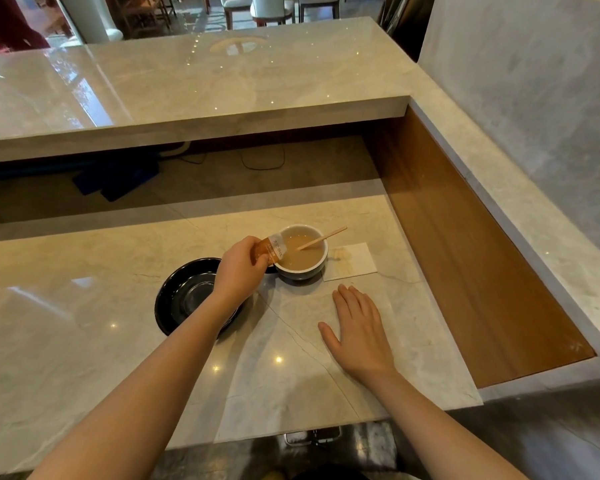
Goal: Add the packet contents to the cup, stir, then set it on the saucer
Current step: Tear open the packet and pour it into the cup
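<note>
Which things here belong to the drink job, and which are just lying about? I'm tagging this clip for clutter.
Belongs to the job:
- packet, tipped over the cup by the left hand
- cup
- wooden stirrer in the cup
- black saucer

Lying about:
- stained napkin
- blue items under the raised counter
- right hand, flat on the countertop

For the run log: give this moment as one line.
step: pouring | left hand: grip on packet tipped over cup | right hand: flat on counter | stir stick in cup | saucer empty

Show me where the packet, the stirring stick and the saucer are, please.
packet (272,250): head view, on its printed orange-and-clear middle.
wooden stirring stick (326,236): head view, on the bare shaft above the cup's rim.
black saucer (174,296): head view, on its glossy left rim.
</note>
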`<action>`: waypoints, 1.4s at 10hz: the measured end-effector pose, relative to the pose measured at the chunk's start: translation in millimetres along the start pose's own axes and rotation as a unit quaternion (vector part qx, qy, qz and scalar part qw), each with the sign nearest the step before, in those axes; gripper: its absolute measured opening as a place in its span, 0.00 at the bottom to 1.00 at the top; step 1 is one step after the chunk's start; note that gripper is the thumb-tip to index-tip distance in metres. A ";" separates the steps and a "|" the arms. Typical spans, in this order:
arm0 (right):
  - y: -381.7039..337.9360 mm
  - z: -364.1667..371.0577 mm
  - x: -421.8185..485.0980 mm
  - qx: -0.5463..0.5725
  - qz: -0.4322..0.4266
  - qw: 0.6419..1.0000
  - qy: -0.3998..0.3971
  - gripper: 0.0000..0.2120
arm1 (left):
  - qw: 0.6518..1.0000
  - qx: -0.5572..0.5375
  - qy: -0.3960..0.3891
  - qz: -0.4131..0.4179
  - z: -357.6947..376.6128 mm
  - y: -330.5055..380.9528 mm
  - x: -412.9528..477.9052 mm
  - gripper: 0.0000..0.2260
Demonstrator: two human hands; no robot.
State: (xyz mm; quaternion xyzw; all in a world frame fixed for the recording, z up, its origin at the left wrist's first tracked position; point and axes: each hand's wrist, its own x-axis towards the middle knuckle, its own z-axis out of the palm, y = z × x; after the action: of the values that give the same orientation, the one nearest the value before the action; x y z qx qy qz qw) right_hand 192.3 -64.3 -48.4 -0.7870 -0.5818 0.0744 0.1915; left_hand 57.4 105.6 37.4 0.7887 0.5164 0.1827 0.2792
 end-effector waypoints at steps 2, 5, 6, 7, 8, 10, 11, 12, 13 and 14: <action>0.4 0.7 0.0 0.003 0.002 1.000 0.007 0.30 | 0.999 0.035 0.004 0.024 -0.3 0.3 0.8 0.09; 0.6 0.3 -0.7 0.007 0.003 1.000 0.010 0.30 | 0.998 0.040 0.017 0.045 -0.3 -0.2 -5.6 0.09; 0.3 0.5 -1.0 0.010 0.003 1.000 0.012 0.30 | 0.997 0.035 0.034 0.052 -1.9 0.2 -6.6 0.09; 0.3 0.1 -0.9 0.009 0.003 1.000 0.010 0.30 | 0.997 0.049 0.024 0.056 -2.5 1.2 -6.1 0.11; 0.4 0.1 -1.0 0.008 0.002 1.000 0.005 0.30 | 0.997 0.052 0.026 0.057 -2.2 1.1 -6.2 0.11; 1.0 0.8 -1.1 0.012 0.002 1.000 0.008 0.30 | 0.995 0.070 0.020 0.065 -2.4 1.0 -6.2 0.11; 0.6 0.5 -0.8 0.009 0.002 1.000 0.008 0.30 | 0.995 0.071 0.024 0.064 -2.1 1.6 -6.8 0.10; 0.8 1.0 -1.2 0.006 0.001 1.000 0.007 0.30 | 0.994 0.078 0.026 0.072 -2.4 2.2 -9.0 0.10; 1.2 0.9 -0.9 0.003 0.002 1.000 0.009 0.30 | 0.994 0.074 0.029 0.078 -3.2 3.9 -9.9 0.10; 1.6 1.4 -1.0 0.002 0.000 1.000 0.008 0.30 | 0.994 0.072 0.025 0.077 -2.6 4.0 -11.6 0.10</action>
State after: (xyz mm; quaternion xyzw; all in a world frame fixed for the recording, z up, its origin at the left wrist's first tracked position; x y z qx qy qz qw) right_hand 192.9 -65.3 -50.4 -0.7869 -0.5804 0.0693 0.1977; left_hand 54.1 94.4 41.9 0.8391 0.4731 0.1860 0.1939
